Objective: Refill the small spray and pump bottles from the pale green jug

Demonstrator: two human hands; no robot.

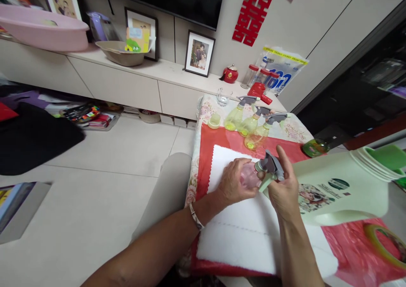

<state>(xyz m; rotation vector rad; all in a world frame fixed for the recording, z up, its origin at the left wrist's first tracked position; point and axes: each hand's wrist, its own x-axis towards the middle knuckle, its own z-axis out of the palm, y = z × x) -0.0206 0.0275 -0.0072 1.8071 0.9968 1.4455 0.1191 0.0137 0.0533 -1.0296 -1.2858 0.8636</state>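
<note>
1. Head view, and both hands are busy at the table: the left hand is curled around the clear pink body of a trigger spray bottle.
2. Over to the right hand, closed about its grey trigger head, one digit pointing up.
3. The bottle sits tilted between the hands, above a scallop-edged white sheet on red plastic.
4. Beyond, three yellow-green spray bottles stand grouped; a pale green jug lies just beside the right hand.
</note>
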